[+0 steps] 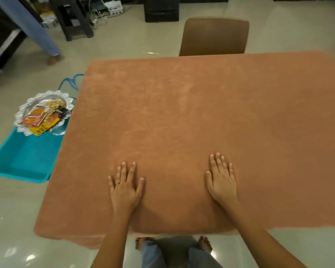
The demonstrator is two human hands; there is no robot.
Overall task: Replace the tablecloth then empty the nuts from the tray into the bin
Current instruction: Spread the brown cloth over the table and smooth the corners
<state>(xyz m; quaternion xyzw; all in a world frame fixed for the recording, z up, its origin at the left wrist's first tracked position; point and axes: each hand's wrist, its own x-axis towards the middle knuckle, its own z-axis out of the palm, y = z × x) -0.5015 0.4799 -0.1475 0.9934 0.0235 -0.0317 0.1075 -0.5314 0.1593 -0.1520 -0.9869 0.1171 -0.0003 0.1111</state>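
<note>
An orange-brown tablecloth (191,117) covers the whole table and hangs over its near edge. My left hand (125,185) lies flat on the cloth near the front, fingers straight and spread. My right hand (221,176) lies flat on it too, a little to the right. To the left of the table, a silver tray (25,109) with a lacy rim holds a heap of nuts (54,105) and some snack packets (39,119). The tray rests on the far end of a turquoise bin (21,159) on the floor.
A brown chair (214,36) stands at the table's far side. Another person's leg (39,33) and bare foot are at the far left. A dark stool (74,18), cables and a black box (161,10) sit on the floor beyond. My feet show below the table.
</note>
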